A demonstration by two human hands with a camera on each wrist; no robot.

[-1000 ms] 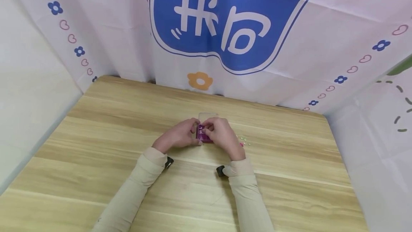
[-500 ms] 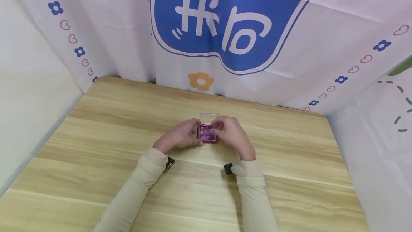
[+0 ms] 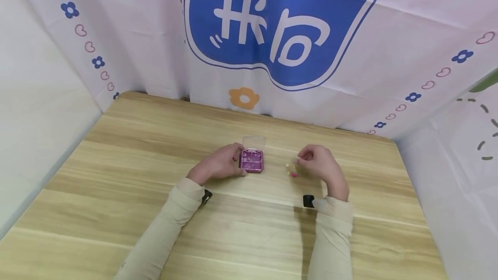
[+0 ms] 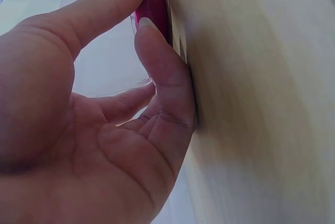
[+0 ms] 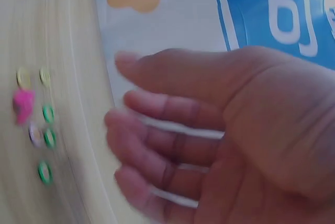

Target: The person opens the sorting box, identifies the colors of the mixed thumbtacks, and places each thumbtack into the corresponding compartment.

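Note:
A small purple case [image 3: 252, 161] with four-part dividers lies on the table, its clear lid [image 3: 254, 143] raised at the back. My left hand [image 3: 218, 162] holds it from the left; in the left wrist view the thumb and a finger touch the case's magenta edge [image 4: 153, 9]. Over to the right, my right hand [image 3: 320, 164] hovers beside a little group of beads [image 3: 289, 172]. The right wrist view shows that hand [image 5: 172, 130] with loosely bent fingers and nothing between them. Among the beads are green rings [image 5: 45, 172], yellowish ones [image 5: 23, 77] and a pink piece [image 5: 23, 105].
The wooden table [image 3: 233, 237] reaches back to a printed white curtain [image 3: 155, 55] with a blue emblem. White walls [image 3: 35, 98] stand at the sides. A black wrist device [image 3: 308, 201] shows at the right sleeve.
My right hand has left the case and moved right to the beads, uncovering the case's compartments. My left hand has stayed at the case's left side.

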